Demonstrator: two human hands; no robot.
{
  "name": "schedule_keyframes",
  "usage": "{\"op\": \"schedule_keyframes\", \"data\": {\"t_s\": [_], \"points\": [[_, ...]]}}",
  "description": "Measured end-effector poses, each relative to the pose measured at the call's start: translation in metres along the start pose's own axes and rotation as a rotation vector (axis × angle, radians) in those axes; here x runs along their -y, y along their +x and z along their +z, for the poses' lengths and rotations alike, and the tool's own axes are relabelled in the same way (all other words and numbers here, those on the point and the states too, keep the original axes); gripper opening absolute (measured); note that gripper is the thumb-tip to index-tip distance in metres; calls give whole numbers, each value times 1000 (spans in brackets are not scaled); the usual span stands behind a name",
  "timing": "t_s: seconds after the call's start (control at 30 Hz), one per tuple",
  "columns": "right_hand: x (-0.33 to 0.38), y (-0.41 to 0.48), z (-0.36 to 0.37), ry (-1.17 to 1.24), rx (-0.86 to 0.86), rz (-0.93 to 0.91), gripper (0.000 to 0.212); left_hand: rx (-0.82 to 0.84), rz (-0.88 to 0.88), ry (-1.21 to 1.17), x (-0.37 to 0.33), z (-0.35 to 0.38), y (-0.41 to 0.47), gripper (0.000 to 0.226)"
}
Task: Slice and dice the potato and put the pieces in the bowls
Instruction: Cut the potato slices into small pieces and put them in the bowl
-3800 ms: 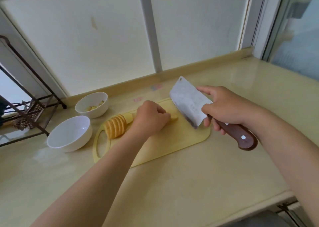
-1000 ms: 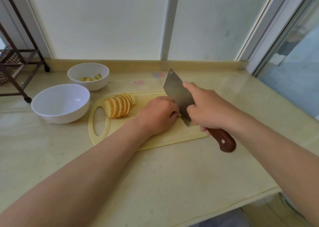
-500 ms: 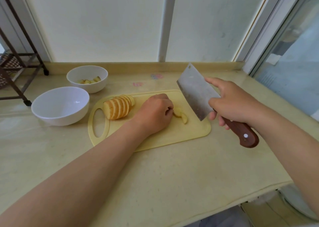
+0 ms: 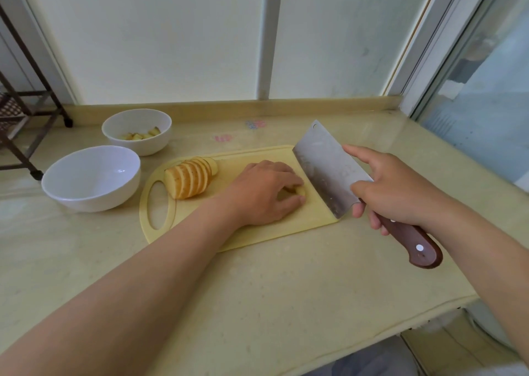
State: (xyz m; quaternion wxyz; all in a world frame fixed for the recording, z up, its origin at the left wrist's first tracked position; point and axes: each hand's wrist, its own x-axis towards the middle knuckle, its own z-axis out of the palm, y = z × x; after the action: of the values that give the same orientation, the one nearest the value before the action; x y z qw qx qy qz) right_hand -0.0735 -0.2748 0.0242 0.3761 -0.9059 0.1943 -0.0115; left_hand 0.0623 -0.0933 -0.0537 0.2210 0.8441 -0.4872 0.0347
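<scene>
Home kitchen: pale beige stone desk (image 4: 257, 289), yellow plastic chopping board (image 4: 272, 232), round white ceramic bowls (image 4: 86, 195), wooden-handled steel cleaver (image 4: 329, 169).

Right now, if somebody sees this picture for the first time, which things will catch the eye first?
The big steel cleaver, gripped by the right hand, tilts over the right end of the yellow cutting board. Mid-board the left hand holds small potato pieces, with a fanned row of slices at the board's left end. Left of it stand a white near bowl and far bowl.
</scene>
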Motion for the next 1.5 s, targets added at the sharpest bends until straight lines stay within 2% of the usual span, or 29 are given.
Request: {"op": "schedule_keyframes", "data": {"t_s": [0.23,0.33,0.47,0.53,0.8,0.93,1.0,1.13,1.3,1.5], "points": [[-1,-2,-2,16,-3,-8,83,-140,-83,-33,1,0,0,15],[-3,-3,-2,14,-2,-5,83,-126,-137,-109,-2,-6,0,21],[-3,-4,-2,16,5,-2,83,68,-219,-178,-6,-21,3,46],[-1,-5,0,16,7,-10,83,127,-259,-208,-8,-27,4,51],[12,-1,12,6,-3,-36,83,84,-295,-282,-17,-25,6,47],[14,2,11,13,-16,-35,83,20,-313,-301,-18,-23,6,36],[12,3,7,23,-41,-27,83,3,-307,-268,-19,-19,7,33],[4,1,-2,54,-95,9,84,20,-244,-164,-22,-11,11,40],[-5,-1,-9,86,-115,31,82,36,-200,-136,-23,-10,14,23],[-7,-1,-8,111,-106,29,81,-108,-372,-322,-17,-19,13,5]]}}
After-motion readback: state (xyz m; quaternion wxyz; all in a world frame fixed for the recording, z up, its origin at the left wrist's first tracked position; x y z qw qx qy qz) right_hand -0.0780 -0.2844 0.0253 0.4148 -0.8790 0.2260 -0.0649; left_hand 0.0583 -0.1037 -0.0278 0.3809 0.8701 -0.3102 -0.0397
